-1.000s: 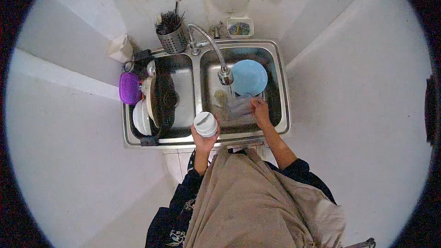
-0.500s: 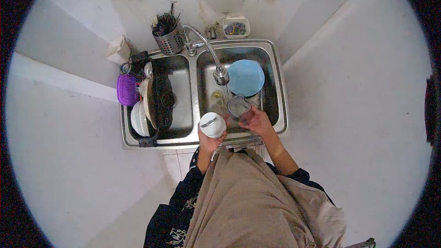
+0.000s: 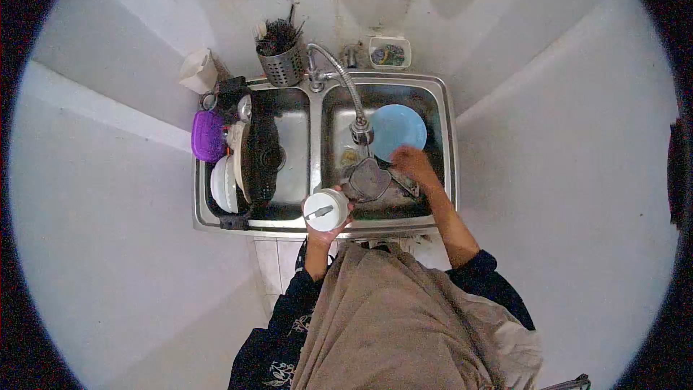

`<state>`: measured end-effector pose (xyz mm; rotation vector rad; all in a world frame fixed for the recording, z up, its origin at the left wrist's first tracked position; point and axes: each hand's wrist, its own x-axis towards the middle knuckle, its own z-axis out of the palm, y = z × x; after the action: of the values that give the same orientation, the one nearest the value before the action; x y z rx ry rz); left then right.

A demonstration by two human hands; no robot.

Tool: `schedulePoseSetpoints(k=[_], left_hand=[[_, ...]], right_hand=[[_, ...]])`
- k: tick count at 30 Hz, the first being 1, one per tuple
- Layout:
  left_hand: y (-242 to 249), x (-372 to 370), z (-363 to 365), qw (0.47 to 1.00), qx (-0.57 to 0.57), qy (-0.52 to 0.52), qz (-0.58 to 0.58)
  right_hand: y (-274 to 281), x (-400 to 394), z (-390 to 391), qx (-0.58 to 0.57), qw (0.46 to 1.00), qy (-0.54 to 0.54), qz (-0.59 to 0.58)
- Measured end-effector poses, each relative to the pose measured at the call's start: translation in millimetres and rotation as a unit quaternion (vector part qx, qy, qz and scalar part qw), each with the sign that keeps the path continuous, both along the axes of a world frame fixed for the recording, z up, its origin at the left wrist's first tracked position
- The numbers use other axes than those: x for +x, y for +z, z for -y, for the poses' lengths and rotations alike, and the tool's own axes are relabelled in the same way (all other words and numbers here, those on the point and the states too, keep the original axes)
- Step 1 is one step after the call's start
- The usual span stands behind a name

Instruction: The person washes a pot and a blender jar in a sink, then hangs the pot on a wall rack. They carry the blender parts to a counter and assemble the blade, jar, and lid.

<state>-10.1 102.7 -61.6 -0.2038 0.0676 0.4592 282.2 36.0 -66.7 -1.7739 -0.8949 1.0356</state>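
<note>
My left hand (image 3: 326, 235) is wrapped round a white round lidded container (image 3: 328, 211) with a grey strip across its top, at the sink's front edge. Just right of it, a clear see-through cup (image 3: 369, 179) is under the tap head (image 3: 362, 131), its near side close to my left fingers. My right hand (image 3: 415, 165) is over the right basin (image 3: 404, 206), apart from the cup, its fingers overlapping the lower edge of a light blue plate (image 3: 401, 128). Those fingers are blurred, and I cannot tell whether they hold anything.
Left of the divider, the basin (image 3: 292, 152) has a black dish rack (image 3: 263, 162) with white bowls (image 3: 222, 184) and a purple container (image 3: 208, 136). Behind stand a metal cutlery holder (image 3: 281, 66) and a small white tub (image 3: 390, 51). White walls flank the sink.
My right hand has let go of the clear cup and moved up and right to the blue plate's edge. My left hand, with the white container, has shifted slightly left and down.
</note>
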Motion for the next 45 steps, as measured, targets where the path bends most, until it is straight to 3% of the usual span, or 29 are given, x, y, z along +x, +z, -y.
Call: schedulePoseSetpoints(k=[2, 3, 5, 9, 11, 12, 15, 16, 19, 20, 23, 27, 30, 32, 36, 39, 41, 43, 45], left_hand=[[9.4, 2.3, -5.0, 0.997, -0.023, 0.011, 0.071], [3.7, 0.9, -6.6, 0.997, -0.035, 0.015, 0.065], [-13.4, -6.0, -7.8, 0.997, -0.058, 0.022, 0.054], [-13.2, -8.4, -11.3, 0.992, -0.105, 0.066, -0.007], [3.0, -5.5, -12.4, 0.996, -0.078, 0.044, 0.018], [3.0, -6.6, -12.8, 0.996, -0.072, 0.043, 0.004], [6.4, -9.7, -11.9, 0.995, -0.062, 0.066, -0.045], [1.6, -10.8, -11.6, 0.995, -0.058, 0.066, -0.044], [-7.4, -14.4, -10.6, 0.993, -0.04, 0.071, -0.083], [-5.1, -14.2, -8.6, 0.992, -0.046, 0.073, -0.09], [-5.2, -10.5, -4.2, 0.991, -0.04, 0.08, -0.103], [-4.4, -9.1, -9.1, 0.994, -0.025, 0.058, -0.093], [3.0, -2.8, -9.0, 0.996, -0.022, 0.046, -0.071], [3.9, 0.6, -8.1, 0.996, -0.002, 0.022, -0.081], [7.2, 26.5, 7.7, 0.979, 0.047, -0.02, -0.196], [31.2, 37.9, 7.2, 0.951, 0.125, -0.053, -0.277], [32.1, 36.0, -1.8, 0.901, 0.214, -0.03, -0.377], [44.0, 32.0, -14.4, 0.868, 0.307, -0.002, -0.392], [84.7, 27.8, -21.8, 0.905, 0.29, 0.033, -0.309]], right_hand=[[-10.8, 26.7, -35.3, 0.105, 0.99, -0.084, 0.047], [9.5, 29.6, -61.0, 0.092, 0.988, -0.125, -0.017], [20.3, 38.9, -111.6, 0.089, 0.986, -0.04, 0.133], [-8.0, 45.7, -193.7, 0.036, 0.994, -0.017, -0.1], [-17.9, 46.5, -222.8, -0.054, 0.959, -0.068, -0.269], [-24.9, 50.8, -236.4, -0.027, 0.95, -0.012, -0.31], [-18.9, 55.7, -262.1, 0.035, 0.967, -0.022, -0.25], [2.8, 58.5, -265.5, 0.029, 0.943, 0.029, -0.33], [9.3, 55.9, -277.9, 0.063, 0.92, -0.019, -0.385], [9.1, 53.6, -275.4, 0.068, 0.922, -0.01, -0.38], [18.6, 47.8, -222.0, 0.132, 0.972, 0.012, -0.196], [21.5, 13.0, -87.4, 0.12, 0.986, -0.095, 0.064], [48.7, -28.2, -3.1, 0.022, 0.993, -0.093, -0.066], [71.7, -53.6, 22.6, 0.092, 0.996, -0.015, -0.011], [100.1, -61.6, 33.4, 0.058, 0.982, 0.064, 0.167], [90.2, -42.5, 35.5, 0.039, 0.968, 0.042, 0.244], [111.0, -15.4, 42.6, 0.028, 0.94, 0.024, 0.34], [155.3, 12.4, 50.1, 0.041, 0.97, -0.032, 0.238], [168.6, 42.2, 57.7, 0.156, 0.981, -0.083, 0.084]])
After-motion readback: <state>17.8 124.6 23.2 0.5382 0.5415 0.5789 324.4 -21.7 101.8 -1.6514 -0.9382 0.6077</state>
